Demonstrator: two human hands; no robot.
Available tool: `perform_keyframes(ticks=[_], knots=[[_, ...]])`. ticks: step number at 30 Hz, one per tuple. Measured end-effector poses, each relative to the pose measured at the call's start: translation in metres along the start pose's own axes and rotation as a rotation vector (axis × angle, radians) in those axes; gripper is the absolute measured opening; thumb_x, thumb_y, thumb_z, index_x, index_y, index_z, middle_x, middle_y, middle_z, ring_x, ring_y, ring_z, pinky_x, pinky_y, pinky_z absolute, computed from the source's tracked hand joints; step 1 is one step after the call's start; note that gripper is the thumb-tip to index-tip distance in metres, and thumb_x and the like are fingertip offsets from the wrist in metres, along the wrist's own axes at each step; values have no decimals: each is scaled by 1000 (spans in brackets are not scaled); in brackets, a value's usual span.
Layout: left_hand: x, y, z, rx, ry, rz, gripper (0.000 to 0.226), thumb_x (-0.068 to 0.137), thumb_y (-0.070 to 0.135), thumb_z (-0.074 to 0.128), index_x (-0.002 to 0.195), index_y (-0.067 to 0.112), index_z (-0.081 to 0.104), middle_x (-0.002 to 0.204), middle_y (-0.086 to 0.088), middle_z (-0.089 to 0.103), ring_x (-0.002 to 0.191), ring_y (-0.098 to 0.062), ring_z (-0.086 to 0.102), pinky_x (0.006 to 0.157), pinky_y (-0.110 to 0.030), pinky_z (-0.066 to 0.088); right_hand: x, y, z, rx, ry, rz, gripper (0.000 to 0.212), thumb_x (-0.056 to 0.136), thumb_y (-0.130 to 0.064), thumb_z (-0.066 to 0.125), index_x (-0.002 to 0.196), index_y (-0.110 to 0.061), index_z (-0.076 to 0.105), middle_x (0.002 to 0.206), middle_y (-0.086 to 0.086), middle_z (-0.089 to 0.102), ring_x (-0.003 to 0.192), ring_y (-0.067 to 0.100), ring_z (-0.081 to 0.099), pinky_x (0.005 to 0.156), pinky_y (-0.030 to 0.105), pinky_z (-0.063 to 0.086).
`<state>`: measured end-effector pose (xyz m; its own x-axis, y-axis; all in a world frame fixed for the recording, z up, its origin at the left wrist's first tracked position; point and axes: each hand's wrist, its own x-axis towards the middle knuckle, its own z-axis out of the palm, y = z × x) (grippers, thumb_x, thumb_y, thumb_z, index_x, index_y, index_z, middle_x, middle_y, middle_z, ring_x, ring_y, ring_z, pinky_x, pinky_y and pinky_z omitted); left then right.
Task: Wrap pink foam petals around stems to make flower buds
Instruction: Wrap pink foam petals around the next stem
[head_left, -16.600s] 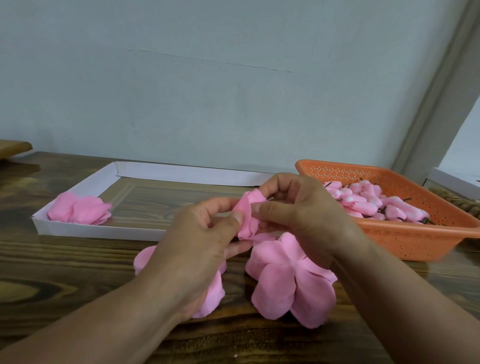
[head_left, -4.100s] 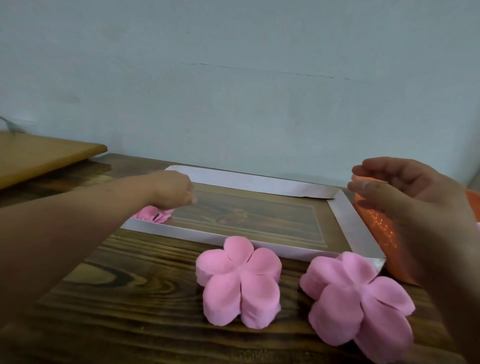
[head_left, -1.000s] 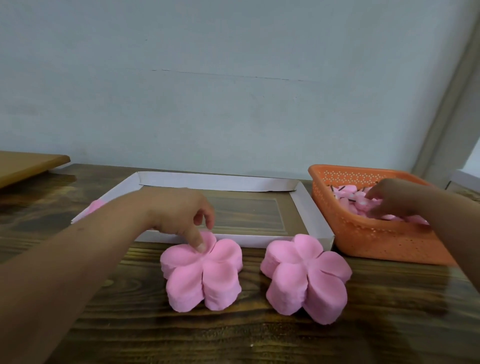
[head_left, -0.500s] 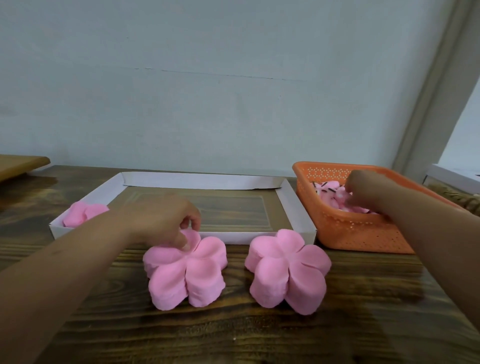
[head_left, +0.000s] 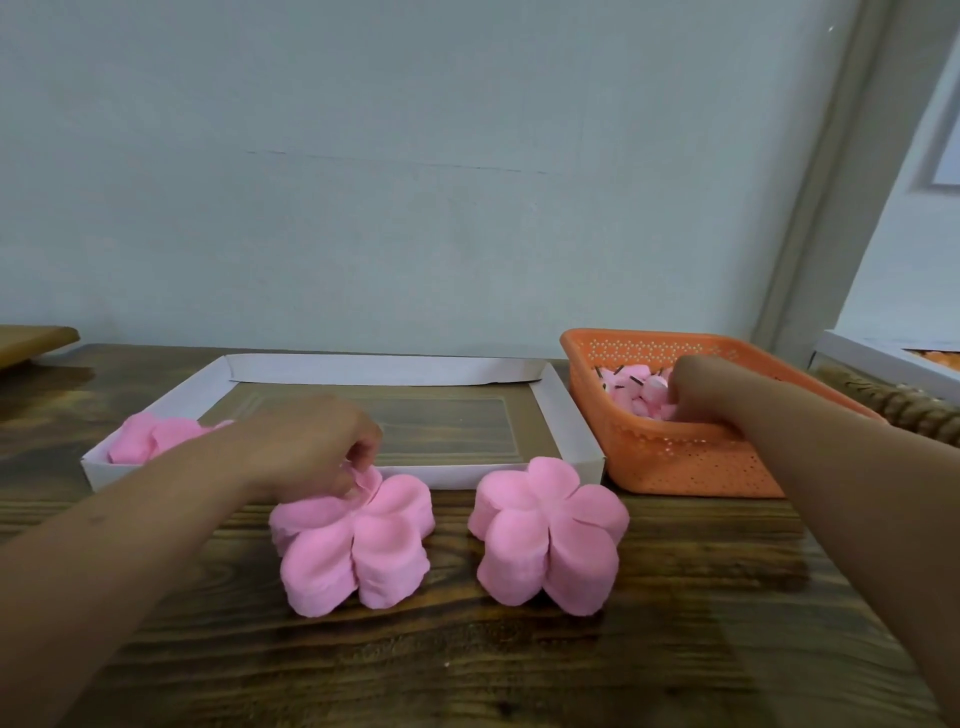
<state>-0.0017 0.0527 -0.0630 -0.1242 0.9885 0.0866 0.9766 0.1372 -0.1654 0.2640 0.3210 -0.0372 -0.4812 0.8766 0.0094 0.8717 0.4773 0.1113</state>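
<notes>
Both hands have settled: left hand now pinches a thin pink foam petal sheet up off the left flower-shaped stack.
Right hand digs among stemmed pink buds in the orange plastic basket, grasp hidden; picking-up step, next bring stem to petal.

No legible text, seemingly.

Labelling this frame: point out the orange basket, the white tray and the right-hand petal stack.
orange basket (head_left: 691, 462), head view, perforated front wall.
white tray (head_left: 384, 370), head view, far rim.
right-hand petal stack (head_left: 545, 530), head view, top layer centre.
</notes>
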Motion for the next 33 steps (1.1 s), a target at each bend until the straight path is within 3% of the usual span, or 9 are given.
perform_keyframes(ticks=[4,7,10,13,20,25,29,31,33], knots=[[0,-3,-2,2,-8,24,9,81,23,60,87,30,60,87,14,60,77,-6,49,53,-11,28,-7,-3,-5,-4,-69,13,28,88,-20,58,113,-6,57,110,11,64,90,23,57,75,25,44],[0,-2,-2,31,9,5,12,80,25,61,75,29,51,78,13,56,69,-4,45,51,-15,26,-13,-4,-13,-15,-89,14,24,85,-12,59,107,-2,60,100,11,65,83,23,59,64,25,46],[0,0,-2,52,0,-23,27,80,25,64,65,27,41,68,11,49,61,0,37,50,-18,24,-14,-2,-19,88,-103,6,19,83,-8,62,96,5,66,95,18,70,88,29,69,74,32,54],[0,2,-5,42,-26,-36,26,79,25,64,66,28,42,69,12,49,61,1,38,50,-18,25,-15,-2,-19,289,-64,-21,14,85,-5,59,88,7,64,87,24,70,82,34,70,75,42,57],[1,3,-9,-26,-114,-48,25,80,32,65,62,30,47,65,12,50,59,-1,40,51,-18,28,-15,-5,-17,260,-62,-24,15,85,-8,59,88,4,67,80,16,69,66,26,63,69,35,56],[-1,-1,-19,-401,-70,-71,22,78,16,67,61,25,56,57,11,52,56,-6,44,57,-24,35,-17,-6,-14,172,-52,-45,22,85,-15,61,96,2,69,98,18,69,79,25,62,73,31,52],[0,12,-30,-903,73,-140,16,82,-1,66,71,9,60,56,5,61,48,-2,52,46,-11,40,-17,-10,-13,48,-45,-44,28,89,-21,55,106,-2,68,112,16,63,91,24,57,76,27,45],[4,20,-32,-1112,129,-190,14,85,-3,63,74,5,59,58,1,65,51,-6,59,47,-14,47,-18,-11,-14,6,-68,-45,29,90,-23,54,106,-3,68,109,15,63,87,21,53,72,25,44],[9,25,-33,-1203,175,-232,15,87,-2,61,75,7,58,62,-2,65,53,-10,59,48,-19,49,-20,-12,-17,17,-97,-23,29,90,-22,56,105,-1,68,96,13,63,78,21,53,59,22,42]])
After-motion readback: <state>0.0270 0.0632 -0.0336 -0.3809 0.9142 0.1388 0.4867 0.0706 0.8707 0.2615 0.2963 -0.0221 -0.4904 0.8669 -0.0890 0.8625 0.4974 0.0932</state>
